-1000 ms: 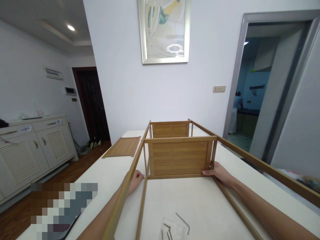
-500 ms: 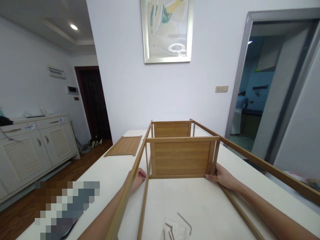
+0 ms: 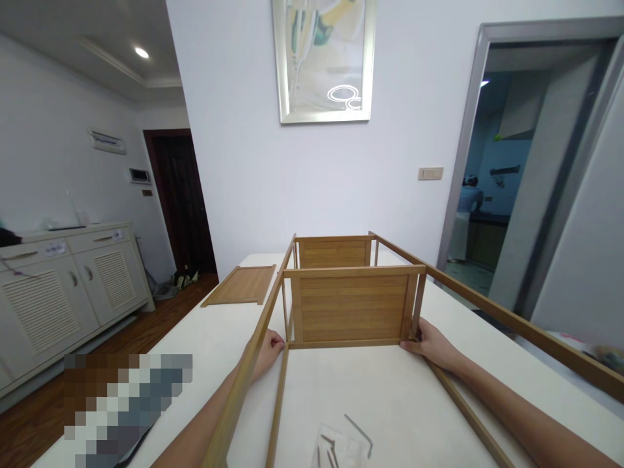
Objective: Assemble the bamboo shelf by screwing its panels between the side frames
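You are in a home: left of your left fingers [image 3: 277,339] stand a white louvred cabinet [image 3: 80,292] and a dark-brown panelled door [image 3: 180,201]; beyond your right fingers [image 3: 410,347], a grey-framed doorway [image 3: 467,130] shows a blue-tinted kitchen [image 3: 504,153] with a dark flat counter [image 3: 497,220]; ahead of both hangs a silver-framed rectangular picture [image 3: 325,65].

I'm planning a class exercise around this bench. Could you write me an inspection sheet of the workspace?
Surface: white table, bare between the lower rails nearest the camera.
Job's things: wooden frame with near panel and far panel across it; loose panel flat to the left; hex key; clear bag with what look like screws.
Clutter: pixelated patch at lower left, contents unclear.
Hands: right hand grips the near panel's lower right corner; left hand, fingers curled, is at its lower left, hold unclear.
Cables: nothing seen on the table.
Surroundings: wall picture, cabinet, a person beyond the right doorway.
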`<action>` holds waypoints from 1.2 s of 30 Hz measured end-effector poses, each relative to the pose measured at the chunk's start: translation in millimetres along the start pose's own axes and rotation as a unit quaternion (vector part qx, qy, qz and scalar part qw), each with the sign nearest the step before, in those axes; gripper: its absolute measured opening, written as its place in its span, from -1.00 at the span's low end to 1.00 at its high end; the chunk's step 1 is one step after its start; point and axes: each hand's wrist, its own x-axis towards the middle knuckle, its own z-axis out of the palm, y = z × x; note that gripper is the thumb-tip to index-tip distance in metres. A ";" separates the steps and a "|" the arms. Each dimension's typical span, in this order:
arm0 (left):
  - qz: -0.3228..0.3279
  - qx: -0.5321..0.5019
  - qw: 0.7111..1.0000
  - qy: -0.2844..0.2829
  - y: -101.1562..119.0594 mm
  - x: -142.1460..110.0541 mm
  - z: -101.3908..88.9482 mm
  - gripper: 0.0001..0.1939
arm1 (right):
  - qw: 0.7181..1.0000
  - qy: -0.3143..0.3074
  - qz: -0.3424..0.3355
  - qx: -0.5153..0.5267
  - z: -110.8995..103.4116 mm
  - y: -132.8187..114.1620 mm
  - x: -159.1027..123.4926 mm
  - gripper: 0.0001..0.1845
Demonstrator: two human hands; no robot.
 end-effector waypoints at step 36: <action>-0.021 0.026 0.999 0.039 17.4 -2.9 -7.8 -0.79 | 0.999 0.027 0.017 -0.043 9.2 -3.7 9.3 -0.60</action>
